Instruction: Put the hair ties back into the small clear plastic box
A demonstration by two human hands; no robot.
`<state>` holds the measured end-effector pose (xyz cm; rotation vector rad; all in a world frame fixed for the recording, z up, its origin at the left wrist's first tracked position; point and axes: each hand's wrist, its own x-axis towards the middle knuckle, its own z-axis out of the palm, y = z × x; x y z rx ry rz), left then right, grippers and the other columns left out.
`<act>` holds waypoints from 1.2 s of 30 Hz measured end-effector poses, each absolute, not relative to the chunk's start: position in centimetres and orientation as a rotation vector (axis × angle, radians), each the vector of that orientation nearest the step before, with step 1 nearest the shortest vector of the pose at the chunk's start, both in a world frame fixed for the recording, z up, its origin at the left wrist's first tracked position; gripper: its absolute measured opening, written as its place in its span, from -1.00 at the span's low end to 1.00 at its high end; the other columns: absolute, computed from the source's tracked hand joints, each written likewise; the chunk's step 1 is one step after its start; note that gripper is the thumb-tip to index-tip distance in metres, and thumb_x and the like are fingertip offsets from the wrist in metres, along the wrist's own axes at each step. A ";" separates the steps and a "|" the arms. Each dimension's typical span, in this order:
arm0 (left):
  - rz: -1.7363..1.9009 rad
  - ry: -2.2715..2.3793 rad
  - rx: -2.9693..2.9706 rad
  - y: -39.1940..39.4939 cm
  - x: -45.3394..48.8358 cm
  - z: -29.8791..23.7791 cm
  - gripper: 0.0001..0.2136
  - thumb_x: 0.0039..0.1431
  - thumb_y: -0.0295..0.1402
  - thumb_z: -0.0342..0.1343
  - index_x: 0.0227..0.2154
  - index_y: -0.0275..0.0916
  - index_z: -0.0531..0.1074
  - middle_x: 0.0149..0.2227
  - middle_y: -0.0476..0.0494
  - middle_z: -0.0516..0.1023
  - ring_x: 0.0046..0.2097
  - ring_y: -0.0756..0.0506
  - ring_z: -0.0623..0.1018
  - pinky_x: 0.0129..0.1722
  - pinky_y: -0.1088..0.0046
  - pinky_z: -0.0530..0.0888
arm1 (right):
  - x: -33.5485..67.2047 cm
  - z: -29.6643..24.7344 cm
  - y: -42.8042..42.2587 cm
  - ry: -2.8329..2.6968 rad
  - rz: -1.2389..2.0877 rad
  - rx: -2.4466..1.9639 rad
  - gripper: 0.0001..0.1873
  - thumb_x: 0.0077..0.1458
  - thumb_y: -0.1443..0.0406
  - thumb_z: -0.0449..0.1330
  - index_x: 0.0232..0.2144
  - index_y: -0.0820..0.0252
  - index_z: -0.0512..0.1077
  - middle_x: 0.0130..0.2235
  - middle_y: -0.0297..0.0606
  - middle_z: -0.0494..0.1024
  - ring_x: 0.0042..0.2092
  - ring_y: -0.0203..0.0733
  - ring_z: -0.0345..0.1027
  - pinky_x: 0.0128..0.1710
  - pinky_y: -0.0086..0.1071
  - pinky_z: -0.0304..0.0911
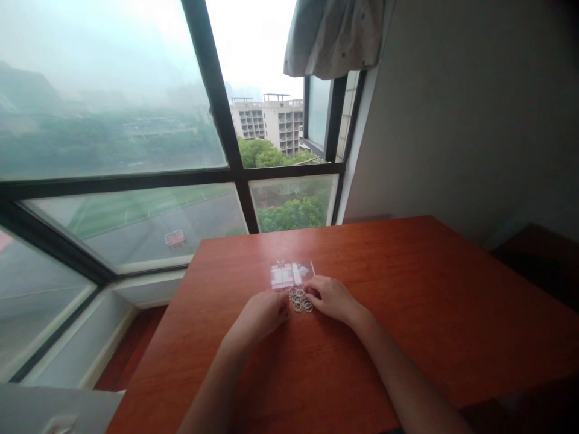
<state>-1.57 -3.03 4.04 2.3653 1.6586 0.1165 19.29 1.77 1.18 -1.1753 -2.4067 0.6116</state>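
Observation:
A small pile of thin pale rings point(297, 297), perhaps hair ties, lies on the reddish-brown table between my hands. My left hand point(266, 310) rests at the pile's left side, its fingers curled in and pressed together. One ring shows in part beneath those fingers; whether they grip it is hidden. From the right, my right hand point(331, 295) reaches in with bent fingers, thumb and fingertips meeting at the pile's edge. What they pinch is too small to make out. Just beyond the rings lies a flat clear plastic case point(283, 275), shiny with reflections.
The wooden table point(407, 289) spreads to both sides and toward me. Large dark-framed windows point(235, 144) stand behind and to the left. A grey curtain point(335, 39) hangs above, with a plain wall point(452, 120) at the right.

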 end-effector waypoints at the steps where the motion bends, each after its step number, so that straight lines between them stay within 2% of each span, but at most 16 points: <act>1: 0.116 1.653 2.372 -3.0 -1.5 4.0 -0.80 0.12 -0.47 -0.03 -0.31 -0.19 0.49 -0.26 -0.16 0.60 -0.28 -0.13 0.55 -0.33 0.47 0.31 | 19.3 1.2 1.8 -2.407 0.612 -1.174 -0.90 0.11 0.36 0.15 -0.36 0.16 0.48 -0.35 -0.32 0.49 -0.36 -0.32 0.28 -0.35 -0.47 0.06; 8: 0.104 1.732 2.349 -2.8 -1.7 4.7 -0.87 0.15 -0.42 -0.02 -0.42 -0.22 0.44 -0.33 -0.13 0.56 -0.35 -0.07 0.50 -0.39 0.49 0.25 | 19.4 1.2 1.8 -2.419 0.620 -1.164 -0.90 0.10 0.36 0.15 -0.36 0.15 0.48 -0.35 -0.32 0.48 -0.36 -0.31 0.28 -0.35 -0.46 0.06; 14: 0.214 1.876 2.280 -2.5 -2.0 4.5 -0.88 0.17 -0.40 -0.01 -0.38 -0.20 0.43 -0.32 -0.11 0.54 -0.34 -0.05 0.49 -0.39 0.49 0.24 | 19.2 1.5 1.6 -2.430 0.652 -1.133 -0.88 0.10 0.35 0.14 -0.33 0.14 0.49 -0.35 -0.32 0.49 -0.34 -0.30 0.28 -0.34 -0.46 0.06; 19: 0.291 1.828 2.257 -2.7 -2.1 4.5 -0.86 0.20 -0.38 -0.02 -0.25 -0.17 0.43 -0.26 -0.09 0.57 -0.28 -0.06 0.52 -0.34 0.50 0.27 | 20.1 2.3 1.7 -2.415 0.814 -1.101 -0.81 0.05 0.31 0.19 -0.23 0.12 0.49 -0.39 -0.38 0.47 -0.39 -0.32 0.26 -0.39 -0.48 0.04; 24: 0.210 1.787 2.253 -2.9 -2.0 4.5 -0.84 0.18 -0.34 0.02 -0.20 -0.14 0.42 -0.25 -0.10 0.57 -0.27 -0.09 0.53 -0.34 0.49 0.29 | 21.0 2.7 1.8 -2.514 0.922 -1.050 -0.85 -0.09 0.31 0.30 -0.39 0.15 0.44 -0.45 -0.45 0.43 -0.42 -0.35 0.23 -0.45 -0.50 -0.01; 29: 0.181 1.777 2.261 -2.8 -2.0 4.0 -0.87 0.15 -0.33 0.06 -0.24 -0.15 0.43 -0.24 -0.12 0.57 -0.25 -0.11 0.54 -0.32 0.48 0.30 | 20.0 1.9 1.9 -2.488 0.784 -1.096 -0.93 0.03 0.33 0.22 -0.45 0.17 0.39 -0.44 -0.41 0.44 -0.41 -0.35 0.23 -0.41 -0.49 0.00; 33: 0.203 1.774 2.270 -2.8 -2.1 3.7 -0.91 0.18 -0.35 0.01 -0.31 -0.17 0.40 -0.27 -0.11 0.57 -0.29 -0.09 0.53 -0.35 0.49 0.28 | 19.3 1.3 1.9 -2.458 0.674 -1.145 -0.96 0.10 0.31 0.19 -0.38 0.16 0.44 -0.38 -0.34 0.46 -0.36 -0.31 0.26 -0.36 -0.47 0.05; 36: 0.208 1.781 2.265 -2.9 -2.1 3.8 -0.92 0.18 -0.34 0.02 -0.32 -0.16 0.39 -0.27 -0.10 0.57 -0.28 -0.09 0.53 -0.36 0.50 0.27 | 19.0 1.1 1.7 -2.454 0.611 -1.136 -0.90 0.12 0.33 0.17 -0.28 0.12 0.47 -0.31 -0.31 0.47 -0.29 -0.27 0.30 -0.30 -0.46 0.10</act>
